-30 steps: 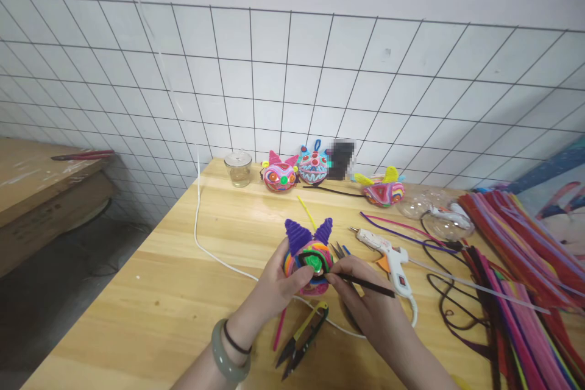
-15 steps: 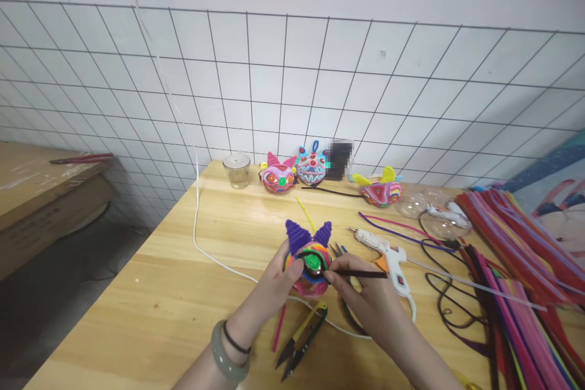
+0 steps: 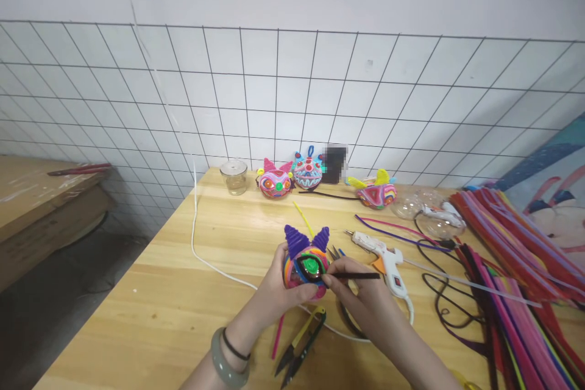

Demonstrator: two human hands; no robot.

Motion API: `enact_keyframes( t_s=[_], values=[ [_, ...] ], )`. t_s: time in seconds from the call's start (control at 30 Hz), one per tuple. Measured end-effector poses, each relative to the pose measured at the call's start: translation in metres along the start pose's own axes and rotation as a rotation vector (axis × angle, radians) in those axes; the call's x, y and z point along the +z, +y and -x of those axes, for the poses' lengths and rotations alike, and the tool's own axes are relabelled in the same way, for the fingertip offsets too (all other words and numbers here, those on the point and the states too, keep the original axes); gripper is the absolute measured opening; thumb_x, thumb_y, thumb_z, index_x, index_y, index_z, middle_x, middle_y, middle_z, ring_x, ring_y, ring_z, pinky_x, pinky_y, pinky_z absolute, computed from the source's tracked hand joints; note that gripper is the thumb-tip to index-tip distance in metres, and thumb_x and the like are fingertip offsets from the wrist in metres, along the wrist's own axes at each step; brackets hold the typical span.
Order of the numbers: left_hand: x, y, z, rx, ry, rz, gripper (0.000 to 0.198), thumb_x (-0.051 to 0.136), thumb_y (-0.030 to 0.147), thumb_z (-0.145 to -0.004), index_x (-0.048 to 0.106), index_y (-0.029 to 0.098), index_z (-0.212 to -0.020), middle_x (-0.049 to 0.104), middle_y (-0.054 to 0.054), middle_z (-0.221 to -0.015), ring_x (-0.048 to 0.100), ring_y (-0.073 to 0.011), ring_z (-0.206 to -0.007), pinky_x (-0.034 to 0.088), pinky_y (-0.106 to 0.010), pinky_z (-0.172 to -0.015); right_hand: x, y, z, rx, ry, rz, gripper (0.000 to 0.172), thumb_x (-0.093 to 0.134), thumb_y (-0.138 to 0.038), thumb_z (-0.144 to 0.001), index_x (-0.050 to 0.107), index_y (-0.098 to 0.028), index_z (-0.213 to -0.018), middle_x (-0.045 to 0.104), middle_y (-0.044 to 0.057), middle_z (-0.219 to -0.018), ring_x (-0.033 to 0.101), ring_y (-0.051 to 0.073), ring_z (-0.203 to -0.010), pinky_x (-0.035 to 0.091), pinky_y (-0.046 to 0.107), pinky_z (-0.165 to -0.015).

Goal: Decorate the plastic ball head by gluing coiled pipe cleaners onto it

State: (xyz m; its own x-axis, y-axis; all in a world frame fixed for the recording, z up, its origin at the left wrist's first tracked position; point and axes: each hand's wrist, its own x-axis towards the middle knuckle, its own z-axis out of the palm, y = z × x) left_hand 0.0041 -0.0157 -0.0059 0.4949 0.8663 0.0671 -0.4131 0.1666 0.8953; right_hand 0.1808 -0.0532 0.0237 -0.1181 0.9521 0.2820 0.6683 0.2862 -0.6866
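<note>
My left hand [image 3: 286, 286] is closed around a round, multicoloured pipe-cleaner ornament [image 3: 312, 265] with purple ears and a green patch in its middle. The thumb lies along its lower front. Pinched in my right hand [image 3: 354, 286] is a black pipe cleaner [image 3: 359, 276], its loose end sticking out to the right. The other part of it curves around the green patch. Below the ornament lie yellow-and-black thread snips [image 3: 304, 344] with a short pink pipe cleaner [image 3: 277, 336] beside them. Another pair of pointed blades [image 3: 337, 252] shows partly behind my right hand.
A white glue gun [image 3: 388, 268] lies at right, its cord trailing. Pipe-cleaner bundles [image 3: 516, 298] cover the right side. Finished ornaments [image 3: 275, 180], a glass cup [image 3: 234, 177] and clear plastic balls [image 3: 441, 222] stand along the back. A white cable [image 3: 219, 268] crosses the table.
My left thumb has slid down from the green patch to the ornament's lower front. The black pipe cleaner now shows curved around the patch. The camera view has tilted slightly upward.
</note>
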Motion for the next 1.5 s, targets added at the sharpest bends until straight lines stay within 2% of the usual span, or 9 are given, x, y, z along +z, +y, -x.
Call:
enact_keyframes(
  t_s=[0.3,0.5,0.7,0.83,1.03,1.27,1.4,1.5],
  values=[
    [-0.002,-0.001,0.001,-0.009,0.002,-0.028,0.059,0.077,0.026,-0.070,0.045,0.022,-0.120,0.065,-0.009,-0.114,0.060,-0.0250,-0.107,0.046,-0.037,-0.092,0.005,-0.004,0.003,0.019,-0.022,0.008,0.018,0.051,-0.029,-0.090,0.059,-0.021,-0.076,0.063,0.002,-0.071,0.061,0.018,-0.068,0.049,0.029,-0.062],
    [-0.002,-0.004,0.000,0.036,0.046,-0.045,0.061,0.078,0.025,-0.068,0.046,0.021,-0.120,0.064,-0.010,-0.115,0.060,-0.0253,-0.107,0.045,-0.038,-0.093,0.010,0.001,0.002,0.011,0.000,0.011,0.016,0.053,-0.028,-0.088,0.061,-0.022,-0.076,0.065,0.002,-0.071,0.062,0.019,-0.067,0.050,0.029,-0.061],
    [-0.004,-0.008,0.000,0.016,0.105,-0.081,0.064,0.078,0.026,-0.068,0.046,0.020,-0.123,0.063,-0.010,-0.115,0.059,-0.0271,-0.108,0.044,-0.039,-0.094,0.010,-0.004,0.002,-0.003,0.011,0.010,0.017,0.052,-0.027,-0.088,0.059,-0.022,-0.074,0.063,0.001,-0.068,0.060,0.017,-0.063,0.049,0.027,-0.058],
    [-0.004,-0.006,0.000,0.017,0.076,-0.103,0.059,0.076,0.028,-0.070,0.049,0.020,-0.121,0.064,-0.009,-0.113,0.059,-0.0275,-0.107,0.045,-0.039,-0.093,0.012,-0.003,0.003,-0.014,0.001,-0.003,0.016,0.051,-0.026,-0.090,0.060,-0.021,-0.077,0.064,0.002,-0.071,0.061,0.018,-0.066,0.050,0.028,-0.060],
    [-0.004,-0.004,0.000,-0.013,0.059,-0.077,0.064,0.077,0.028,-0.069,0.047,0.020,-0.125,0.064,-0.010,-0.113,0.059,-0.0282,-0.107,0.045,-0.042,-0.095,0.012,-0.005,0.004,-0.029,-0.003,0.003,0.015,0.050,-0.025,-0.090,0.058,-0.022,-0.077,0.062,0.002,-0.072,0.061,0.017,-0.066,0.050,0.027,-0.061],
    [-0.002,-0.004,0.000,-0.011,0.066,-0.056,0.059,0.076,0.026,-0.069,0.048,0.020,-0.121,0.066,-0.009,-0.111,0.061,-0.0266,-0.105,0.047,-0.038,-0.091,0.015,-0.004,0.004,-0.039,-0.004,0.004,0.014,0.050,-0.023,-0.090,0.058,-0.021,-0.078,0.062,0.003,-0.074,0.060,0.018,-0.068,0.049,0.028,-0.061],
    [-0.001,-0.006,-0.002,0.006,0.095,-0.087,0.058,0.077,0.027,-0.067,0.049,0.019,-0.118,0.066,-0.008,-0.106,0.062,-0.0254,-0.100,0.048,-0.036,-0.089,0.016,-0.006,0.004,-0.017,-0.004,-0.038,0.016,0.049,-0.025,-0.090,0.058,-0.020,-0.077,0.060,0.003,-0.073,0.059,0.018,-0.069,0.048,0.028,-0.063],
    [-0.001,-0.004,-0.003,0.032,0.117,-0.128,0.056,0.077,0.029,-0.066,0.050,0.019,-0.115,0.066,-0.008,-0.106,0.061,-0.0251,-0.101,0.047,-0.036,-0.090,0.011,-0.008,0.005,0.038,-0.061,-0.164,0.015,0.050,-0.029,-0.090,0.061,-0.019,-0.087,0.063,0.004,-0.081,0.061,0.018,-0.076,0.050,0.030,-0.070]
  ],
)
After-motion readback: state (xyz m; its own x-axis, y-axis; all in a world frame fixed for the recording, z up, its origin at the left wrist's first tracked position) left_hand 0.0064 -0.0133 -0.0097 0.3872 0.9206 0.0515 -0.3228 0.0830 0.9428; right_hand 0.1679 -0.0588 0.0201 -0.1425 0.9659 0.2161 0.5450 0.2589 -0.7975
